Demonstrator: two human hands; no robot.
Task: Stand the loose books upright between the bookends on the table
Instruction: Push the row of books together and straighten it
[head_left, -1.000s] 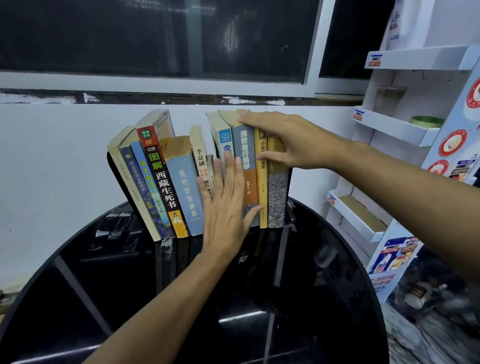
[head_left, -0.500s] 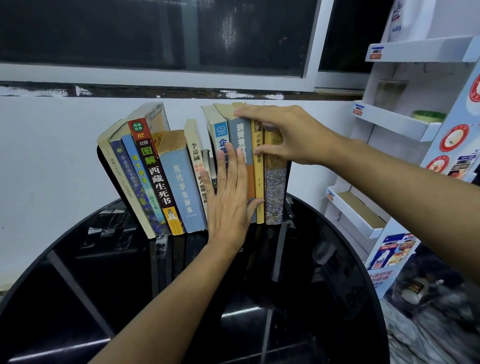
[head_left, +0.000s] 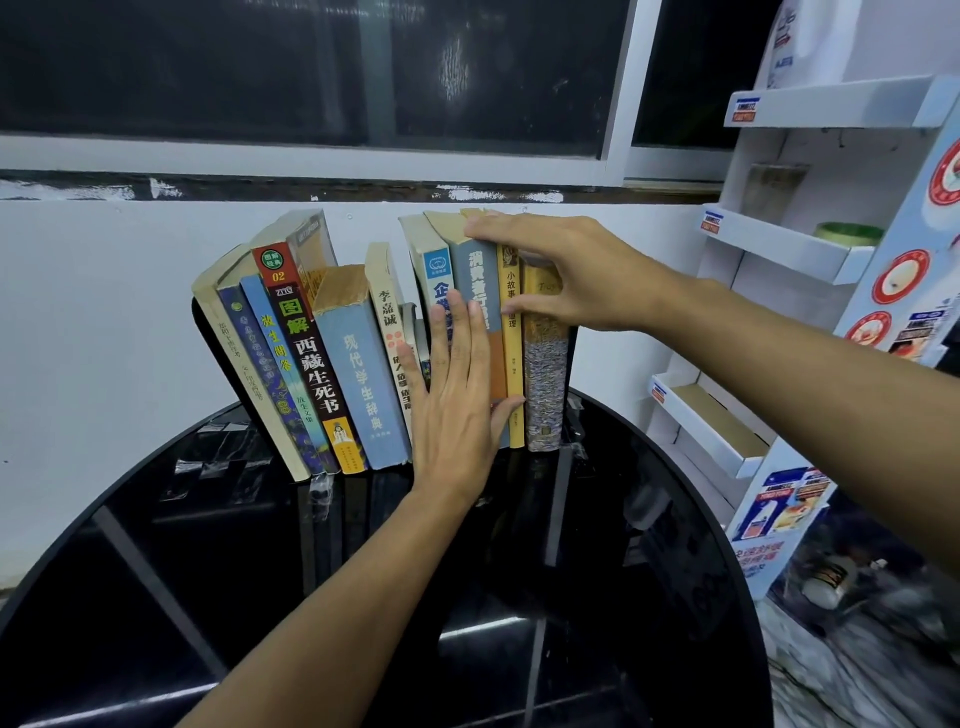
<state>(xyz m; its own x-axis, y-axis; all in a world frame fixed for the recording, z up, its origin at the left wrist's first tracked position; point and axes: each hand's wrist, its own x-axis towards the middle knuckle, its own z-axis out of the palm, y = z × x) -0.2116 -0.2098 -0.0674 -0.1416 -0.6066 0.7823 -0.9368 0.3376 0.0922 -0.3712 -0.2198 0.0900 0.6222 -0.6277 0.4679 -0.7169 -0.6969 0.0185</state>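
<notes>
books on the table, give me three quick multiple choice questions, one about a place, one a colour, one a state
1. Where does the left hand rest?
A. flat against the spines of the books
B. on the window glass
C. on a shelf of the white rack

2. What colour is the table?
A. white
B. black
C. green

3. How does the leftmost book stand?
A. tilted, top toward the left
B. lying flat
C. open, face down

Answers:
1 A, its straight fingers lie against the spines in the middle of the row.
2 B, the round top is glossy black.
3 A, its top sits well left of its foot.
</notes>
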